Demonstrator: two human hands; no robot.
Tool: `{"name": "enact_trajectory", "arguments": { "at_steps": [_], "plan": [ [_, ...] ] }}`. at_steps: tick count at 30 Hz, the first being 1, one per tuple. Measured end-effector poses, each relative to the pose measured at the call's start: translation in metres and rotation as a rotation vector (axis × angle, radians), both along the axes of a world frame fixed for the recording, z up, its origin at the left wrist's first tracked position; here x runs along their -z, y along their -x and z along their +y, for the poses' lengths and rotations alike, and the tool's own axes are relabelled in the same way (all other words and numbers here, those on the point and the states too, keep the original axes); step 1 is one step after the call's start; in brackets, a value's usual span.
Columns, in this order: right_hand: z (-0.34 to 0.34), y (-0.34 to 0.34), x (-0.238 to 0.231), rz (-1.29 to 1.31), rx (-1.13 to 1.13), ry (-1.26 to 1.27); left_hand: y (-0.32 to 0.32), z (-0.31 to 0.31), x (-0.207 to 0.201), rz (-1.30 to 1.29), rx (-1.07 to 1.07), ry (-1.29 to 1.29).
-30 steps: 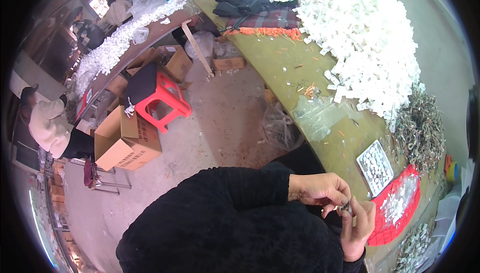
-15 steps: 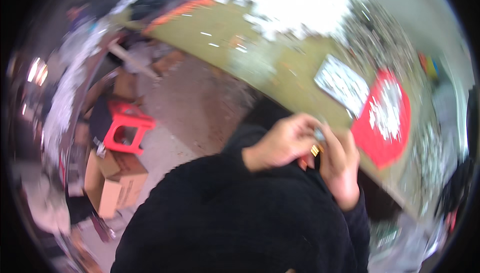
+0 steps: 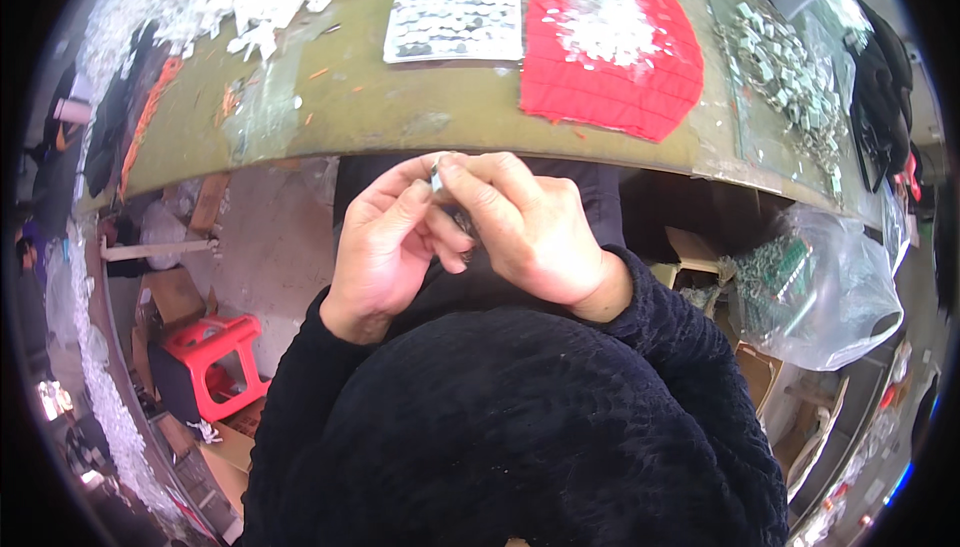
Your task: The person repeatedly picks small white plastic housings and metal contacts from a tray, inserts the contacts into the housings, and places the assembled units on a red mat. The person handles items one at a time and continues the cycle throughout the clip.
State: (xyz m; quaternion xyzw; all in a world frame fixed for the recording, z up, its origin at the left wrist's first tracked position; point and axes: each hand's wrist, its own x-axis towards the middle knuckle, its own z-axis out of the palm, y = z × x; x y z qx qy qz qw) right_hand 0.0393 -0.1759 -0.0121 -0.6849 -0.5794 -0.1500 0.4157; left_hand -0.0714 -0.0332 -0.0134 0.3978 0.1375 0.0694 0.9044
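My left hand (image 3: 378, 242) and my right hand (image 3: 545, 237) meet in front of my body, just short of the table's near edge. Pinched between their fingertips is a small pale grey piece (image 3: 436, 181), too small for me to name its kind. Something dark and shiny (image 3: 462, 219) shows among the curled fingers below it; the fingers mostly hide it. Beyond my hands, a white tray (image 3: 455, 55) on the table holds rows of small roundish pieces. A red quilted cloth (image 3: 610, 107) to its right carries a heap of small white pieces (image 3: 605, 22).
White pieces (image 3: 220, 2) are heaped along the table (image 3: 350, 117) at the far left. Small grey-green parts (image 3: 785, 72) lie piled at the right. Below the right edge hangs a clear plastic bag (image 3: 850, 297). A red stool (image 3: 212, 362) stands at lower left among cardboard boxes.
My view has turned, bringing the table square in front of me and the red cloth toward the top. Both hands now appear farther left, with their fingertips together around the small piece.
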Motion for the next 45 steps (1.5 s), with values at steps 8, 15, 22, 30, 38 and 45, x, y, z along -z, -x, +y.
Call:
{"name": "enact_trajectory", "arguments": {
  "at_steps": [8,15,22,30,38,45],
  "plan": [
    [-0.035,-0.024,0.007,0.234,-0.016,0.020,-0.018,0.001,0.014,0.072,0.002,0.262],
    [-0.059,-0.068,0.010,0.166,0.205,0.165,-0.026,-0.004,0.033,-0.031,0.215,0.328],
    [-0.054,-0.074,-0.001,-0.021,0.147,0.396,-0.027,-0.017,0.034,0.104,0.311,0.300],
    [-0.056,-0.078,-0.003,-0.050,0.120,0.470,-0.027,-0.020,0.033,0.180,0.311,0.333],
    [-0.051,-0.075,0.005,-0.083,0.108,0.392,-0.028,-0.023,0.038,0.123,0.306,0.236],
    [-0.045,-0.054,-0.001,0.305,-0.088,0.275,-0.027,-0.023,0.040,0.063,0.242,0.424]
  ]
}}
